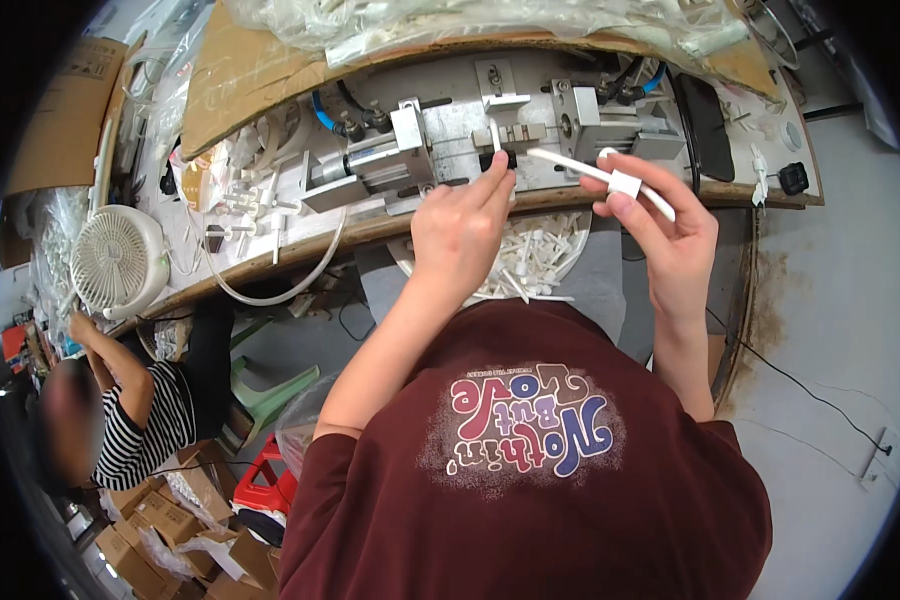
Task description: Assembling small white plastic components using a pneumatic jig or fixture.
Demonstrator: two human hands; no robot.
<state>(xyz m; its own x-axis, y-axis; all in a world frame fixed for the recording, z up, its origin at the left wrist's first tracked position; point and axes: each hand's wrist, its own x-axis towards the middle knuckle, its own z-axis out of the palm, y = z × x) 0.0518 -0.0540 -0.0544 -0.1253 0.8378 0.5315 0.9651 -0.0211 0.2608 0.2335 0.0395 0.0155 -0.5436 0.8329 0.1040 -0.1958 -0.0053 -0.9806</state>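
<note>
Workbench edge runs below; right hand pinches a white rod, left hand's grip is unclear.

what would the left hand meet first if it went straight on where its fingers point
Probably the small white piece or the metal block beside it, just ahead of the left hand; depth is unclear, so they may already touch.
</note>
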